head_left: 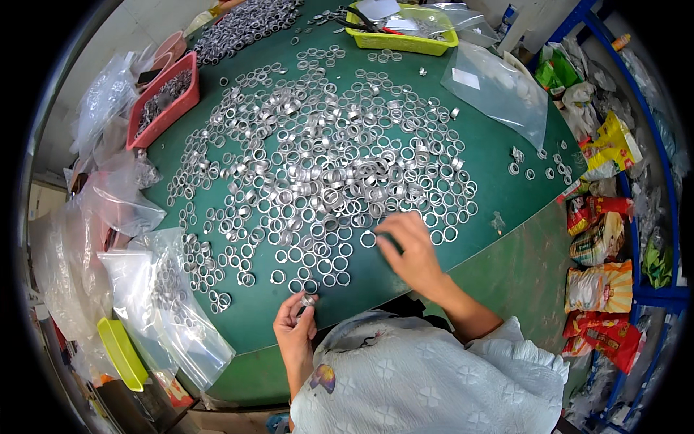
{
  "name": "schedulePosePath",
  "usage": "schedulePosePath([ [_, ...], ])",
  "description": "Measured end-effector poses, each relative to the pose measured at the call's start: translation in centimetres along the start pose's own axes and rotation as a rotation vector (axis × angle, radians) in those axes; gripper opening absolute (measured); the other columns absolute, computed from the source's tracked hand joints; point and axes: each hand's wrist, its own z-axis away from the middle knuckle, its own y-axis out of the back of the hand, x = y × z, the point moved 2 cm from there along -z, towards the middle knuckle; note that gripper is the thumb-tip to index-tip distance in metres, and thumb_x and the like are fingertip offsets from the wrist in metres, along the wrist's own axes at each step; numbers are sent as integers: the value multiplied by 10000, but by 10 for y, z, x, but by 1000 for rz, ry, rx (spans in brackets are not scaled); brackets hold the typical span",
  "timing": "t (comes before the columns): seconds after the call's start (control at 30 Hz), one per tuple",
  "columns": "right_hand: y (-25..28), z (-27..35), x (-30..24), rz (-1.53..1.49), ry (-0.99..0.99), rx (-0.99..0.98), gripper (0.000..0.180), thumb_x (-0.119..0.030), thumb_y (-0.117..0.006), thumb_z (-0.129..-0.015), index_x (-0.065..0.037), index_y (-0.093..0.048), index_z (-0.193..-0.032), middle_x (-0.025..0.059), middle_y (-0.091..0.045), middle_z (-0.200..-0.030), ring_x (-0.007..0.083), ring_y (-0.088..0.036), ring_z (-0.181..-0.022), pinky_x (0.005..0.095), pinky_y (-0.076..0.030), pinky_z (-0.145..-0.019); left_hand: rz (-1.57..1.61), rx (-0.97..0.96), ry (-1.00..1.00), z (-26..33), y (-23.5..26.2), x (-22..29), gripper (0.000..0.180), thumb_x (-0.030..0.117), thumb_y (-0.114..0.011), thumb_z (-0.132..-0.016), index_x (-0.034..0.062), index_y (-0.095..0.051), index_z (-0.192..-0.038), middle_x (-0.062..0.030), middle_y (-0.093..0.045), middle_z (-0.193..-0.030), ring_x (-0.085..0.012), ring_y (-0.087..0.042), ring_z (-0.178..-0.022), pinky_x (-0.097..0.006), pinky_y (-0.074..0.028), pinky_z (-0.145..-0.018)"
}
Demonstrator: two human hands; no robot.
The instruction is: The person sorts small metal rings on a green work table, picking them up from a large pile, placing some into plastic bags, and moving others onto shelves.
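A large heap of silvery metal rings (332, 177) spreads over the green tabletop (499, 173), piled thickest in the middle and thinning to single rings at its edges. At the table's near edge my left hand (295, 327) is closed, pinching a few metal rings (309, 299) between thumb and fingers. My right hand (409, 249) reaches over the near right side of the heap, its thumb and fingers apart. One loose ring (368, 239) lies just beside its fingertips. I see nothing held in that hand.
A pink basket (165, 108) of small metal parts stands at the left. At the back are a darker pile of rings (246, 29) and a yellow-green tray (405, 42). Plastic bags (173, 304) cover the left edge; another clear bag (499, 90) lies back right. Blue shelving (654, 296) rises at the right.
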Motion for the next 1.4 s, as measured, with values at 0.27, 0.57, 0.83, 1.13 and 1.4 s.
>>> schedulePosePath([
  [0.27,21,-14,61,508,-247,158,504,-223,-670,-749,1,-487,-1161,193,-388,-1273,370,-308,-1236,482,-254,-988,-25,2,-2,5,-4,-5,276,-19,-506,-860,-4,-497,-1136,-130,-626,-976,-21,-353,-460,-160,-268,-399],
  [0.57,-57,-25,-8,203,-63,-115,658,-322,-659,-744,12,-403,-1250,203,-335,-1334,388,-249,-1276,564,-185,-994,-25,21,12,7,-10,-9,279,2,-503,-874,4,-489,-1153,-135,-620,-980,-32,-359,-462,-169,-278,-392],
  [0.83,-66,-28,-40,-121,285,-309,523,-216,-686,-718,-5,-502,-1159,185,-362,-1304,423,-255,-1262,536,-250,-1000,-21,45,-3,15,-1,-14,282,-4,-509,-869,6,-492,-1151,-126,-620,-988,-35,-363,-462,-173,-285,-395],
  [1.13,-64,-86,22,315,100,-172,492,-339,-658,-760,-75,-526,-1154,194,-400,-1261,409,-300,-1215,551,-274,-938,13,25,5,11,-18,-11,272,-46,-505,-857,-1,-502,-1125,-133,-625,-1014,-30,-373,-454,-179,-289,-397],
  [1.4,-104,-51,-44,195,369,-420,559,-342,-705,-679,-63,-549,-1138,173,-361,-1313,390,-272,-1265,600,-176,-1004,42,163,-99,21,7,12,318,-3,-582,-827,4,-524,-1140,-115,-629,-1010,-8,-398,-507,-154,-276,-409],
])
